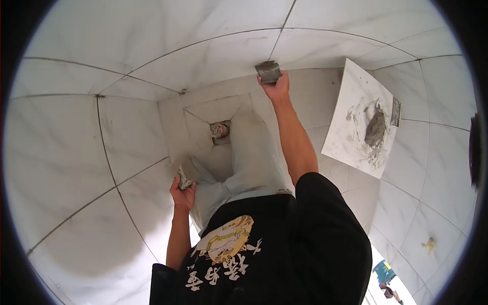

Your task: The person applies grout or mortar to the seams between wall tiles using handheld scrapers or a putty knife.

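In the head view, my right hand (pixel 276 87) is closed around a grey, mortar-smeared scraper (pixel 268 72). Its wide flat blade points up at the foot of the tiled wall, close to a vertical joint. Lower down at the left, beside my knee, my left hand (pixel 183 192) grips a second flat grey scraper (pixel 186 172) with wet mortar along its edge. To the right of my right arm lies a tilted white board (pixel 343 117), with a mound of grey mortar (pixel 376 128) and smears on it.
White marbled wall tiles (pixel 71 137) with dark joints surround me on several sides. A square floor recess (pixel 221 141) with a round drain pipe (pixel 219 130) sits between my legs. Behind me at the lower right are a teal object (pixel 384 273) and a yellowish mark (pixel 428 246) on the wall.
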### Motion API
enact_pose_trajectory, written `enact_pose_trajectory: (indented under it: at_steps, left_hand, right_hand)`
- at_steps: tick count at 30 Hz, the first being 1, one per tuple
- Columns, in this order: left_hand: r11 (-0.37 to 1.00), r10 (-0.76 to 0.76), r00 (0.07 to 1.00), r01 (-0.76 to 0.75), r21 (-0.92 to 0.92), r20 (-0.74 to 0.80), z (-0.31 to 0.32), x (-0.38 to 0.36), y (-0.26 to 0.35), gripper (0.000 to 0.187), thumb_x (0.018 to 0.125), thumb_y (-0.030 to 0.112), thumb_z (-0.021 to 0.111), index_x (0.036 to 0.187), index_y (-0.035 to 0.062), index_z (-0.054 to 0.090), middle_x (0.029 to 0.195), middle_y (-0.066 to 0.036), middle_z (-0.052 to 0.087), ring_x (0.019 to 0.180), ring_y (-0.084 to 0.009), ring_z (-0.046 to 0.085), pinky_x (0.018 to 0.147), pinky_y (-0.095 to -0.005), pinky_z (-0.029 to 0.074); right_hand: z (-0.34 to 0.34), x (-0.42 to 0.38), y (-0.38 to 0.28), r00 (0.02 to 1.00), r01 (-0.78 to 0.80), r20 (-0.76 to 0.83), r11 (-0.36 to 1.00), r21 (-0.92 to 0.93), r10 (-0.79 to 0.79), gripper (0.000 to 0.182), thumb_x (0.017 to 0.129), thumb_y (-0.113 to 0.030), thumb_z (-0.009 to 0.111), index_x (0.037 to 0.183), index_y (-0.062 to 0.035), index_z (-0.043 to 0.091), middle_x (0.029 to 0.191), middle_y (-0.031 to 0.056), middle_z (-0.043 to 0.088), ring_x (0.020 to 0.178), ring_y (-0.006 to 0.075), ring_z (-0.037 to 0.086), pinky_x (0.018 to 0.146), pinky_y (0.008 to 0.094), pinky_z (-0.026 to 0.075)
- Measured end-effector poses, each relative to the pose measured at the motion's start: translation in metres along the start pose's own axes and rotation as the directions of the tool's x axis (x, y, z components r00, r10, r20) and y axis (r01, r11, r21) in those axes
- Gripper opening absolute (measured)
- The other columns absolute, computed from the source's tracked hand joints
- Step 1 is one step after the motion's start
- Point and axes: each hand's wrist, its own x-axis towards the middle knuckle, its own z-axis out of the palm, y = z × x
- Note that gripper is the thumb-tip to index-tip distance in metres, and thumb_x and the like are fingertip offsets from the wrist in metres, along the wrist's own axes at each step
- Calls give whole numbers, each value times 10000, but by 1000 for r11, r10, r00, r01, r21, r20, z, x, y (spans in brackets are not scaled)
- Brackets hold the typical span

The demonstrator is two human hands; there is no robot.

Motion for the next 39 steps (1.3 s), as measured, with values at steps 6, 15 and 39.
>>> enact_pose_trajectory:
  at_steps: [6, 15, 39]
  left_hand:
    - [998, 51, 998, -50, -22, 36, -3, -4, -2, 304, 937, 263, 575, 1198, 108, 596, 1135, -36, 679, 1015, -214, 652, 793, -370, 549]
    - [998, 64, 997, -64, -10, 33, 6, -9, -4, 295, 951, 278, 569, 1193, 113, 600, 1160, -28, 660, 1038, -201, 622, 813, -368, 526]
    - [998, 48, 999, -47, -41, 15, 4, -5, -1, 336, 921, 302, 609, 1203, 120, 595, 1165, -21, 662, 1048, -207, 629, 823, -379, 518]
  right_hand:
    - [41, -28, -31, 996, 56, 74, 997, -49, -52, 398, 898, -323, 393, 1121, -32, 547, 1120, 182, 591, 951, 368, 565, 744, 477, 510]
    - [8, -87, -16, 961, 227, 159, 974, 3, -224, 384, 928, -255, 522, 1217, -3, 522, 1128, 165, 602, 988, 327, 593, 837, 483, 514]
    - [-9, 13, 7, 993, 32, -115, 995, 93, -22, 350, 934, -315, 374, 1128, -73, 538, 1176, 150, 552, 1058, 330, 522, 807, 500, 502]
